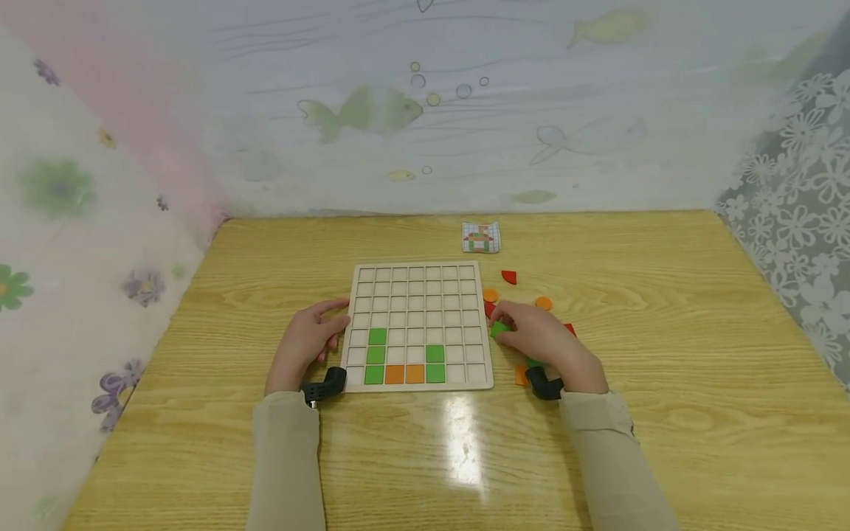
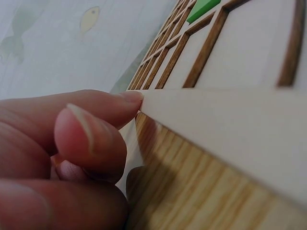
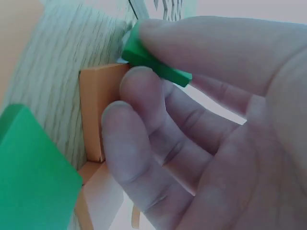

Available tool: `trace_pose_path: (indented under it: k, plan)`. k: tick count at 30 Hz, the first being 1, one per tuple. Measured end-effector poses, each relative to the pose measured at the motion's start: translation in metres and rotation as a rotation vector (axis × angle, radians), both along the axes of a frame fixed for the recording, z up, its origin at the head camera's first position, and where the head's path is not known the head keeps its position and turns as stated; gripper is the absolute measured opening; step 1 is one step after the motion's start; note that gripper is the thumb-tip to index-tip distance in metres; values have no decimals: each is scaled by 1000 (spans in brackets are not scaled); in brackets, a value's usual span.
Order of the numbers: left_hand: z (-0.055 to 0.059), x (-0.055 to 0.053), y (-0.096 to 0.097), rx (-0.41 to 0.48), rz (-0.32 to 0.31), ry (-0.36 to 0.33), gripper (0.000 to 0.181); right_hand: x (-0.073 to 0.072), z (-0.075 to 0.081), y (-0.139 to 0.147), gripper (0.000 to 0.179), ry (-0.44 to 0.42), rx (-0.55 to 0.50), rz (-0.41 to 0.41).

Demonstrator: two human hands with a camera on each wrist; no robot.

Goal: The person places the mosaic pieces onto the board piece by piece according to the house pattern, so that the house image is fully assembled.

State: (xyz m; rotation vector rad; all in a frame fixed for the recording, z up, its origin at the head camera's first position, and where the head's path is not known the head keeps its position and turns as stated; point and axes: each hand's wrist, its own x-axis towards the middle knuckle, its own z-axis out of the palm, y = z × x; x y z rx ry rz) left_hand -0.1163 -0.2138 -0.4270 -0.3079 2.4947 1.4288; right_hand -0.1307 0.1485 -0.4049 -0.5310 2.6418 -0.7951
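Note:
A wooden grid board (image 1: 415,320) lies on the table, with green square tiles (image 1: 377,336) and two orange square tiles (image 1: 395,375) set in its lower cells. At the board's left edge rests my left hand (image 1: 309,339); in the left wrist view a fingertip (image 2: 132,97) touches the rim. Just off the right edge, my right hand (image 1: 534,333) pinches a green tile (image 3: 153,62) between thumb and fingers. Below those fingers, in the right wrist view, are orange tiles (image 3: 93,115) and another green tile (image 3: 36,177).
Loose pieces are scattered right of the board: a red quarter-round piece (image 1: 508,277), orange round pieces (image 1: 544,303) and an orange square (image 1: 522,375). Behind the board is a small pattern card (image 1: 481,238). A wall with fish drawings (image 1: 378,110) stands behind the table (image 1: 651,295).

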Motion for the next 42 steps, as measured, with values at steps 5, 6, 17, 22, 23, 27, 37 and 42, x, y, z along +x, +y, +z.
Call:
trace_pose_path:
  k: [5, 6, 17, 22, 23, 27, 37, 42]
  plan:
    - [0, 0, 1, -2, 2, -3, 38, 0, 0, -1, 15, 5, -13, -19]
    - [0, 0, 1, -3, 2, -4, 38, 0, 0, -1, 15, 8, -15, -23]
    - [2, 0, 1, -13, -3, -12, 39, -1, 1, -4, 18, 40, -85, -51]
    - [2, 1, 0, -13, -10, -2, 39, 0, 1, -8, 20, 43, -106, -57]
    - [1, 1, 0, -11, -10, 2, 39, 0, 1, -9, 20, 44, -110, -58]
    - [1, 1, 0, -5, -8, 12, 38, 1, 0, -14, 21, 43, -127, -49]
    - [1, 1, 0, -22, -19, 20, 38, 4, -3, -29, 25, -19, -145, -3]
    - [1, 2, -1, -32, -27, 24, 38, 8, -3, -39, 26, -29, -167, 4]
